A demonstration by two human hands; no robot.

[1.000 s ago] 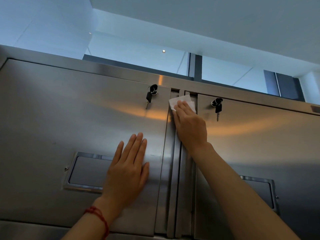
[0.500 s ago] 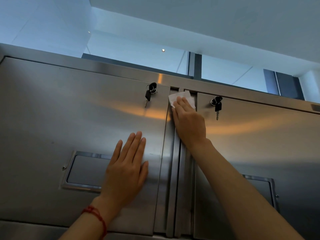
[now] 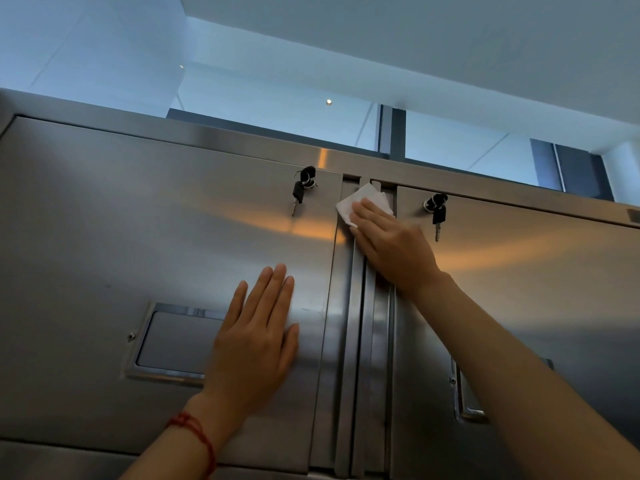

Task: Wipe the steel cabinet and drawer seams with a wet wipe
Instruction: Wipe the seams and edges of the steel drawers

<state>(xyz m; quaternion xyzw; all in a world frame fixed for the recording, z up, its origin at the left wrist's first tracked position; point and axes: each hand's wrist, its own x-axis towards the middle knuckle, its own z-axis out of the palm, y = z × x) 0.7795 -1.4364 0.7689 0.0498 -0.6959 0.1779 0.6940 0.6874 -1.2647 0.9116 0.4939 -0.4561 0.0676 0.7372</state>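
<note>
Right hand (image 3: 394,247) flat, fingers straight, pressing the white wipe (image 3: 360,202) onto the seam (image 3: 362,306) between the two doors, near the cabinet's top edge. Wipe sticks out above and left of the fingertips. Left hand (image 3: 256,341) open, palm flat on the left door (image 3: 138,237), fingers together, partly covering the recessed handle (image 3: 173,341). Red string on the left wrist (image 3: 194,433). Keys hang in both locks: left key (image 3: 302,188) just left of the wipe, right key (image 3: 437,211) just right of it. Right door (image 3: 536,271) handle mostly hidden behind the right forearm.
</note>
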